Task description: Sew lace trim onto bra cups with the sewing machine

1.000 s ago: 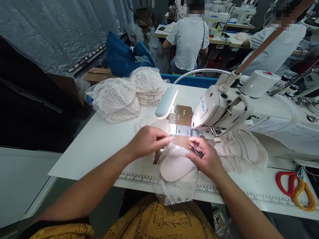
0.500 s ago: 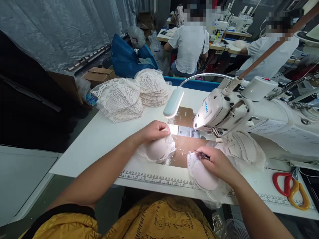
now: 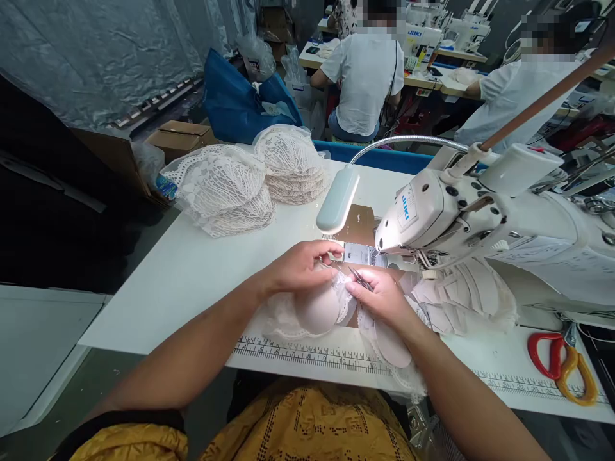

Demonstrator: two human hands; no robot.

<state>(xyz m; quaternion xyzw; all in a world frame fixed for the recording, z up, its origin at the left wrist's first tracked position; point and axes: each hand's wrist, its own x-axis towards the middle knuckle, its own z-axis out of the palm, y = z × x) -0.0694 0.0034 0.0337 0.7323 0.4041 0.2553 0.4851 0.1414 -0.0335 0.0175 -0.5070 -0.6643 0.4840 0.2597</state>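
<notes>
A pale padded bra cup with lace edging (image 3: 317, 310) rests on the table's front part. My left hand (image 3: 302, 269) is closed at its upper edge, thumb on the near side and fingers curled behind, index stretched out. My right hand (image 3: 382, 296) holds small dark metal thread snips (image 3: 360, 280), points up and left. Its fingertips meet the cup's lace edge. Under my right wrist lies a second lace-edged cup (image 3: 389, 346), hanging partly over the table edge. The sewing machine head (image 3: 408, 208) stands just beyond my right hand.
Two stacks of lace cups, a left one (image 3: 216, 189) and a right one (image 3: 291, 163), sit behind my left hand. A lamp (image 3: 339, 198) hangs over the work. Fabric pieces (image 3: 464, 291) and red-and-orange-handled scissors (image 3: 562, 365) lie at right. Co-workers sit beyond.
My right hand has moved left and up with the snips, to the first cup's edge. My left hand has shifted slightly, its index finger now extended. The cup sits a little nearer to me.
</notes>
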